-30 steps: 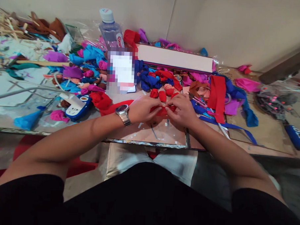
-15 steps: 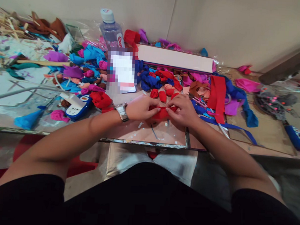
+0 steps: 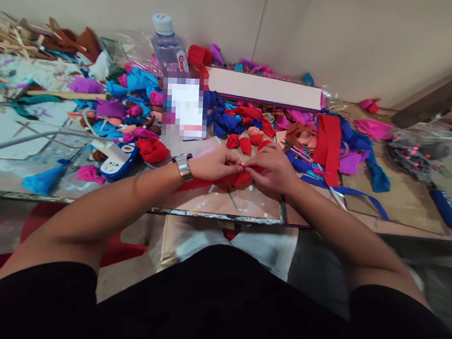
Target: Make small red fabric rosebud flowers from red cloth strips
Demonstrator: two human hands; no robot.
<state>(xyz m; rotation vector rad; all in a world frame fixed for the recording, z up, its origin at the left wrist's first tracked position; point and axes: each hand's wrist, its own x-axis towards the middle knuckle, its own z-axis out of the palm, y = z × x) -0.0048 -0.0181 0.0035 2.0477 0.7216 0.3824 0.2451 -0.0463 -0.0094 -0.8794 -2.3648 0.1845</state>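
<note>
Over the near edge of the table my left hand (image 3: 218,163) and my right hand (image 3: 273,167) meet, each with thumb and fingers pinched on a red crepe paper strip (image 3: 225,181). The strip trails down and left beneath my left wrist, and its gathered part sits between my fingertips. A metal watch (image 3: 183,166) is on my left wrist. Just beyond my fingers lie small rolled red paper buds (image 3: 245,145). To the right of my right hand are scissors (image 3: 297,150), partly covered by paper scraps, and a flat red paper strip (image 3: 327,150).
A clear bottle (image 3: 169,52) stands behind a blurred phone (image 3: 189,108). Crumpled coloured paper (image 3: 140,83) spreads leftward, beside a blue-and-white power socket (image 3: 118,161). A long white box (image 3: 263,87) lies at the back, cardboard (image 3: 408,200) at the right.
My fingertips have drawn closer together on the red paper and regripped it. More of the strip now shows, stretching out to the left beneath my left wrist.
</note>
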